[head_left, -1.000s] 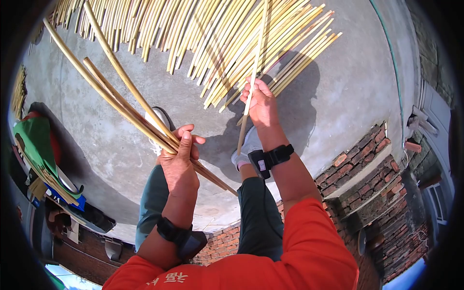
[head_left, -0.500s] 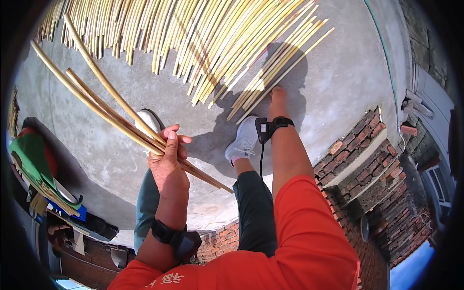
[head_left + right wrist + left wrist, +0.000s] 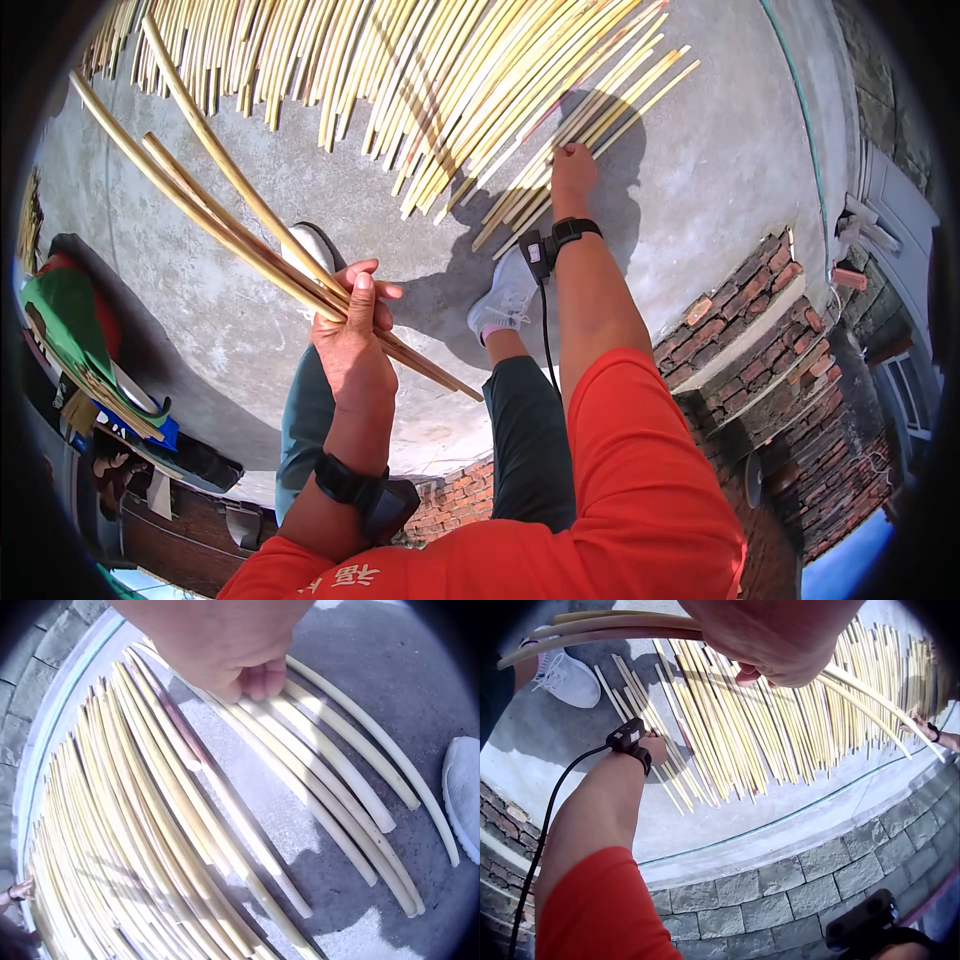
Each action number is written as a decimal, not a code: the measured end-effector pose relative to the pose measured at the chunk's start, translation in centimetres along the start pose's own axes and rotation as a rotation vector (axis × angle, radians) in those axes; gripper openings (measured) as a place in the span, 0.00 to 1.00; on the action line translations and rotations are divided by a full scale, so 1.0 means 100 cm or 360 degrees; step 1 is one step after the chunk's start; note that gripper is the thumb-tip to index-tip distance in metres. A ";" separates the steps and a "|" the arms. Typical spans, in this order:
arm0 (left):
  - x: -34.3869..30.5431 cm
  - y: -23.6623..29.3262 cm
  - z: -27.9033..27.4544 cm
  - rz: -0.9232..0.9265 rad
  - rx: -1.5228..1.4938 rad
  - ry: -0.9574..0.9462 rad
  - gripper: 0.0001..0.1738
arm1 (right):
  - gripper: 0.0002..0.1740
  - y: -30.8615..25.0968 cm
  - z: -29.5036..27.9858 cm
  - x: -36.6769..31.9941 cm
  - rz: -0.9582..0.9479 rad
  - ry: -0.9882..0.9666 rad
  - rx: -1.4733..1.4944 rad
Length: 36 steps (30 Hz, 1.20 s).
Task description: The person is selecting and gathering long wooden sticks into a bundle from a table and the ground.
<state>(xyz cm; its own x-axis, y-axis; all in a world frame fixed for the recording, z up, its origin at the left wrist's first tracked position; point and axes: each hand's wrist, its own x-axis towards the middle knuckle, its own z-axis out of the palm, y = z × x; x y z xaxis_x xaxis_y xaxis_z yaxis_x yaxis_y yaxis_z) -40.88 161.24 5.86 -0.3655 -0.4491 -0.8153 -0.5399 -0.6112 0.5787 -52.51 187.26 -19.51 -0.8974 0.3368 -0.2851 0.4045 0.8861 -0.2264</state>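
My left hand (image 3: 350, 330) grips several long pale peeled sticks (image 3: 222, 228), held up at a slant across the front of my body. Their long ends spread toward the upper left in the head view, and shorter ends stick out below the hand. My right hand (image 3: 573, 180) is down at the right end of a wide row of similar sticks (image 3: 480, 90) on the ground. In the right wrist view its curled fingers (image 3: 256, 681) pinch at a stick (image 3: 330, 742) among several lying slightly apart from the main row.
Grey concrete ground (image 3: 700, 200) bears the row. My white shoe (image 3: 505, 290) stands close to the stick ends. A green hose (image 3: 800, 110) runs along the right, near a broken brick wall (image 3: 740, 330). Another person's hand (image 3: 919, 727) shows by the row's far end.
A second ago my right hand held a stick upright; that stick now lies at the row's right end. The right hand has then moved slightly left over neighbouring sticks. The left hand keeps its bundle.
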 end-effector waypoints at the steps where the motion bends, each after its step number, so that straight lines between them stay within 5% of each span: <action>1: 0.000 0.000 0.000 -0.0013 0.0014 0.0001 0.09 | 0.10 -0.002 0.000 0.001 -0.0007 0.0000 0.0000; 11: 0.001 0.002 -0.005 -0.0022 0.0033 -0.0020 0.09 | 0.15 -0.002 -0.008 0.013 0.0270 -0.0352 0.0018; 14: 0.005 0.002 -0.011 -0.0031 0.0026 -0.0022 0.11 | 0.12 -0.013 -0.018 -0.002 0.0205 0.0000 0.0633; 16: 0.004 0.003 -0.007 -0.0078 0.0025 -0.0002 0.13 | 0.07 -0.064 -0.054 -0.034 0.0103 -0.0484 0.1513; 18: 0.003 0.004 -0.006 -0.0127 0.0027 0.0022 0.15 | 0.06 -0.099 -0.070 -0.073 -0.0281 -0.0784 0.1781; 20: 0.003 0.005 -0.005 -0.0141 -0.0004 0.0022 0.18 | 0.07 -0.133 -0.102 -0.121 -0.0467 -0.1323 0.1624; 22: 0.005 0.007 -0.006 -0.0131 -0.0012 -0.0005 0.19 | 0.07 -0.160 -0.131 -0.150 -0.0977 -0.1769 0.1227; 24: 0.009 0.003 -0.013 -0.0020 -0.0235 -0.0254 0.18 | 0.06 -0.169 -0.126 -0.167 -0.1189 -0.1575 0.1481; 26: 0.011 0.004 -0.015 0.0026 -0.0215 -0.0249 0.14 | 0.06 -0.169 -0.114 -0.146 -0.1191 -0.1792 0.1359; 29: 0.006 0.013 -0.011 -0.0038 -0.0277 0.0036 0.09 | 0.17 -0.161 -0.065 -0.094 -0.1330 -0.0669 0.0652; 31: 0.009 0.006 -0.017 -0.0024 -0.0259 0.0030 0.09 | 0.33 -0.133 -0.021 -0.057 -0.1164 -0.0436 -0.0064; 36: 0.008 0.007 -0.014 -0.0019 -0.0236 0.0061 0.09 | 0.36 -0.068 0.005 -0.044 -0.1164 -0.0449 -0.0451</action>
<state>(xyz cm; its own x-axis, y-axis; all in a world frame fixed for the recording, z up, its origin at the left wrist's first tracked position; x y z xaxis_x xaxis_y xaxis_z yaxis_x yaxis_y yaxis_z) -40.43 159.54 5.66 -0.3289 -0.4640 -0.8225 -0.4250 -0.7050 0.5677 -51.27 179.58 -17.22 -0.8232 -0.4141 -0.3885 -0.3569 0.9095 -0.2132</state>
